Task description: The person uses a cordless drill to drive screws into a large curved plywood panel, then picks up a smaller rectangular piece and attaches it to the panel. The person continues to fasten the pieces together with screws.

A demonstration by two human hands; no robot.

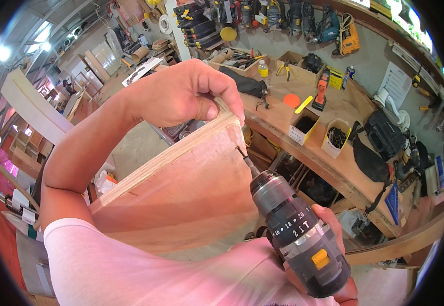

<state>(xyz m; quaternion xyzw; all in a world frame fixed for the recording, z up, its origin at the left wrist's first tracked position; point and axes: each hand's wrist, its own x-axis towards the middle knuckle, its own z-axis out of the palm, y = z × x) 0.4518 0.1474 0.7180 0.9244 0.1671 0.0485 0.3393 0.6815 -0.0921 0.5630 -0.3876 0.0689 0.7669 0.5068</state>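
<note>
1. In the head view, your left hand (194, 94) arches over a pale wooden panel (181, 188), its thumb and fingers clamped on the upper corner at the layered edge
2. Your right hand (330, 222) wraps a black-and-grey drill (303, 237), fingers clamped around it; the trigger is hidden beneath the body
3. The drill points up and away from you, a dark screw (238, 149) at its tip meeting the panel's face just below your left fingers; how deep it sits, you cannot tell
4. The panel stands tilted before you, between your left arm and the drill, near the wooden counter (357, 166)
5. On that counter, beyond the drill, an orange cordless driver (322, 86) stands upright near an orange disc (291, 100), while two open boxes, one white-sided (298, 135) and one beside it (331, 149), hold dark small pieces
</note>
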